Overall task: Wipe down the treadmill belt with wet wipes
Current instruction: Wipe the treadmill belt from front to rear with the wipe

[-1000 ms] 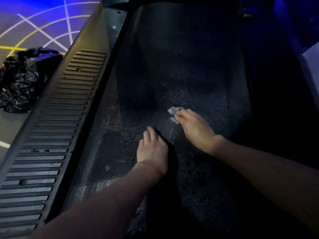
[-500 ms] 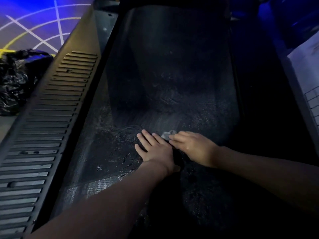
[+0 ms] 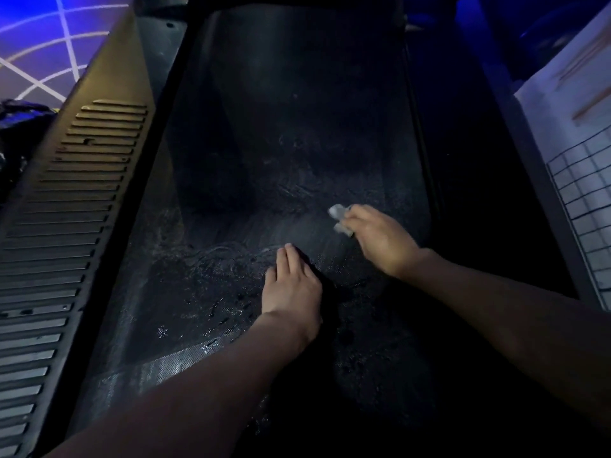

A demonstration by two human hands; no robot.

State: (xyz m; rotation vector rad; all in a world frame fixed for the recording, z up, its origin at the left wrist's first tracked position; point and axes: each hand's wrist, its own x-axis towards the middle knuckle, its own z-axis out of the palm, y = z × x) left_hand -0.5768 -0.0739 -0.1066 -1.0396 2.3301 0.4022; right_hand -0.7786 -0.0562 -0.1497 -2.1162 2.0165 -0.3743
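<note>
The black treadmill belt (image 3: 297,127) fills the middle of the view, dusty and streaked with wet marks. My right hand (image 3: 380,239) grips a crumpled white wet wipe (image 3: 339,216) and holds it down on the belt right of centre. The wipe's ends stick out past my fingers. My left hand (image 3: 292,285) lies flat on the belt with straight fingers, a little nearer to me and to the left of the right hand. The two hands are apart.
A ribbed grey side rail (image 3: 66,242) runs along the belt's left edge. A black plastic bag (image 3: 16,137) lies on the floor beyond it. A white gridded panel (image 3: 585,209) stands at the right, past the dark right rail.
My right hand has slid the wipe away from my left hand, to the right and farther up the belt. The left hand has stayed planted.
</note>
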